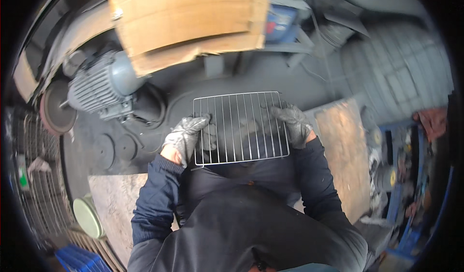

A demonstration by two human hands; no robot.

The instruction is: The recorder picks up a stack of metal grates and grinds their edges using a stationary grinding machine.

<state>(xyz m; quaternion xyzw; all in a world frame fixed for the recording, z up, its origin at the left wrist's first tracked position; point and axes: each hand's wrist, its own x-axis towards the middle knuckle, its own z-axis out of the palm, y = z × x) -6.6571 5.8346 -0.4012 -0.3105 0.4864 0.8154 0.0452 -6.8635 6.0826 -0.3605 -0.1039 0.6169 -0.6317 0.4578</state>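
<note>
A rectangular wire rack (241, 162) with thin parallel bars is held up in front of my lap, one hand at each short side. My left hand (189, 134), in a grey work glove, grips its left edge, with fingers showing behind the bars. On the opposite edge, my gloved right hand (293, 122) has its fingers wrapped round the frame. Between the bars my dark trousers and the dark floor show through. Both gloves look worn and smudged.
Cardboard (188, 11) hangs ahead. At left are a grey electric motor (104, 86), a round wheel (58, 107), dark discs (104, 149) and stacked wire racks (41, 175). A wooden board (343, 151) lies at right, near a blue shelf (408, 233) and large grey ducting (394, 74).
</note>
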